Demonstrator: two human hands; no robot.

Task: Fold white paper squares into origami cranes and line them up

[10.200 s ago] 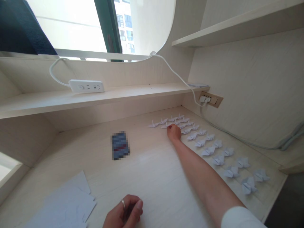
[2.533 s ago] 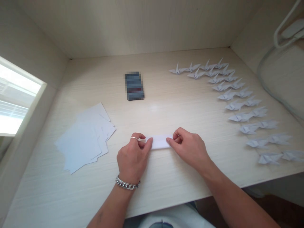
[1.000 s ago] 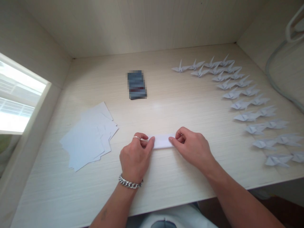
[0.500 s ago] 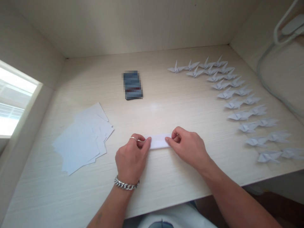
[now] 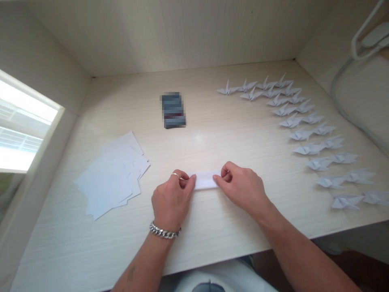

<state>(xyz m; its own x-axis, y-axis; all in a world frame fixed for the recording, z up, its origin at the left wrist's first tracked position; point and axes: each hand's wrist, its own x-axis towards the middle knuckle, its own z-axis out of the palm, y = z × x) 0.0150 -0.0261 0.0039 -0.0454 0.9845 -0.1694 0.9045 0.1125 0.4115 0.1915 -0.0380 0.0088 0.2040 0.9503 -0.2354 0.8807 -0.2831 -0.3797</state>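
Observation:
Between my hands, near the front of the desk, is a white sheet of paper (image 5: 205, 181) folded into a narrow strip. My left hand (image 5: 173, 196), with a ring and a chain bracelet at the wrist, pinches its left end between thumb and curled fingers. At the opposite end my right hand (image 5: 243, 186) grips the strip the same way, thumb on top. My fingers cover both ends of the strip. To the left lies a loose, fanned pile of white paper sheets (image 5: 112, 178).
Several white paper cranes (image 5: 306, 149) stand in paired rows down the right side of the pale wooden desk (image 5: 194, 150). A dark, blurred-out rectangular object (image 5: 174, 110) lies toward the back. A grey cable (image 5: 343, 109) runs along the right wall, and a bright window is at left.
The whole view has shifted slightly, so the desk and its things sit a little further right. Both hands keep their pinch on the paper strip, with hardly any movement.

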